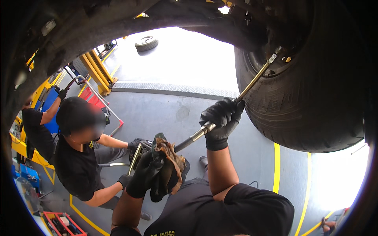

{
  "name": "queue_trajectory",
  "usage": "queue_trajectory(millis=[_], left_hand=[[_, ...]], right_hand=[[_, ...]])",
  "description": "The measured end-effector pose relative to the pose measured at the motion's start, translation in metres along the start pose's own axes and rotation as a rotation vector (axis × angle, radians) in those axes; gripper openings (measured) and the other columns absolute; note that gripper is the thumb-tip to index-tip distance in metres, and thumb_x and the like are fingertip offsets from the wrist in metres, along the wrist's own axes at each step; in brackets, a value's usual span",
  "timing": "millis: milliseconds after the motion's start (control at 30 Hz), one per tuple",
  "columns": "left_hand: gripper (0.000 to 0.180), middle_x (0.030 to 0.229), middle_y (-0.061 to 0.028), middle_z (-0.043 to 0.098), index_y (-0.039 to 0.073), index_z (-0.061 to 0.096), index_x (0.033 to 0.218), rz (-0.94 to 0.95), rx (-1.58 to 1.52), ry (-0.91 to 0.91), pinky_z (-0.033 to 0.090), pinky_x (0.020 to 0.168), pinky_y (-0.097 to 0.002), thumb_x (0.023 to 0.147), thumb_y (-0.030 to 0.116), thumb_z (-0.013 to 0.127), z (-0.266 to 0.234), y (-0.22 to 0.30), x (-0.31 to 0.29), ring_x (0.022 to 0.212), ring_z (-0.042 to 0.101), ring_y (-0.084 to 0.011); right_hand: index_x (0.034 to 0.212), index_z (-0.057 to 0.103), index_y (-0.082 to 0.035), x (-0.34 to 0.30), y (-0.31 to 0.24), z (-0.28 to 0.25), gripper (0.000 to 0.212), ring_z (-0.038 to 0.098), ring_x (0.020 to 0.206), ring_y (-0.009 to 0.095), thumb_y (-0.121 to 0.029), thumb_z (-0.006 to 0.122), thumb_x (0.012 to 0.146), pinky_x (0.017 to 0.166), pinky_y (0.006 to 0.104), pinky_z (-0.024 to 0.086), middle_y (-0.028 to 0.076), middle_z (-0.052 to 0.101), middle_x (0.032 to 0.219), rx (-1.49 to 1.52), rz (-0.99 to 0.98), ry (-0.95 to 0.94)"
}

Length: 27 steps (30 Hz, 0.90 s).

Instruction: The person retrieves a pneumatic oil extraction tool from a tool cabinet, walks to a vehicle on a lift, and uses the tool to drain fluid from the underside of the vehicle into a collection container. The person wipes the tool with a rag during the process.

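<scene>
My right hand (222, 118), in a black glove, is closed around a long brass-coloured tube (254, 82) with a silver fitting on a dark hose. The tube slants up to the right, its tip among dark parts beside the wheel (291, 106); whether it touches them I cannot tell. My left hand (147, 173), also gloved in black, grips a brown-stained rag (171, 163). The dark hose (183, 145) runs down behind the rag. Just beyond, a co-worker's gloved hands hold a tool with a pale metal lever (135, 159), partly hidden by my left hand.
The vehicle's dark underside (98, 29) arches overhead. A co-worker (75, 157) stands close on my left, with another person (39, 126) behind. Yellow posts (94, 72), a red-and-silver frame (114, 114) and a red tool tray (63, 224) stand left. A loose tire (146, 43) lies farther off.
</scene>
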<state>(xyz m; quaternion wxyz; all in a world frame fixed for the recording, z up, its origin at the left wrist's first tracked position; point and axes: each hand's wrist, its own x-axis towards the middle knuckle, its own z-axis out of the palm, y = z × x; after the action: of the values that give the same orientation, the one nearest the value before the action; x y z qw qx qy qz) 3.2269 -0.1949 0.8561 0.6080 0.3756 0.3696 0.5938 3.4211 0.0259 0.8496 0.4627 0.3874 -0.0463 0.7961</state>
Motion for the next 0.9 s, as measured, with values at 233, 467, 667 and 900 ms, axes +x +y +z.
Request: queue_trajectory(millis=[233,467,667,900], left_hand=[[0.038,0.127,-0.0072,0.062,-0.001,0.054,0.139,0.14,0.052,0.098,0.051,0.097,-0.028,0.103,0.01,0.056,0.016,0.011,-0.007,0.113,0.061,-0.0135],[0.047,0.141,-0.0256,0.057,-0.004,0.057,0.134,0.5,0.843,0.014,0.047,0.107,-0.0483,0.094,0.02,0.064,-0.006,0.003,-0.012,0.126,0.059,-0.0429],[0.046,0.132,-0.0178,0.063,-0.002,0.061,0.132,0.589,0.673,0.159,0.048,0.106,-0.0418,0.094,0.022,0.066,-0.004,0.017,-0.011,0.121,0.062,-0.033],[0.042,0.134,-0.0124,0.064,-0.006,0.056,0.136,0.537,-0.041,0.152,0.049,0.106,-0.0341,0.101,0.016,0.061,-0.017,0.021,-0.004,0.12,0.064,-0.0206]], right_hand=[[0.071,0.045,-0.019,0.0,0.011,0.039,0.044,0.03,0.043,0.006,-0.046,0.054,0.104,0.054,0.0267,0.033,-0.009,0.031,0.052,-0.153,0.001,-0.003],[0.061,0.044,-0.022,-0.007,0.005,0.059,0.045,0.034,0.045,0.005,-0.037,0.056,0.102,0.055,0.0254,0.036,-0.008,0.037,0.051,-0.297,0.019,0.053],[0.062,0.047,-0.02,0.001,0.006,0.056,0.042,0.035,0.044,0.005,-0.036,0.061,0.099,0.055,0.0245,0.039,-0.008,0.039,0.05,-0.279,0.046,0.078],[0.058,0.045,-0.022,0.003,0.0,0.054,0.046,0.034,0.039,0.004,-0.036,0.061,0.099,0.048,0.0209,0.038,-0.008,0.038,0.046,-0.263,0.025,0.087]])
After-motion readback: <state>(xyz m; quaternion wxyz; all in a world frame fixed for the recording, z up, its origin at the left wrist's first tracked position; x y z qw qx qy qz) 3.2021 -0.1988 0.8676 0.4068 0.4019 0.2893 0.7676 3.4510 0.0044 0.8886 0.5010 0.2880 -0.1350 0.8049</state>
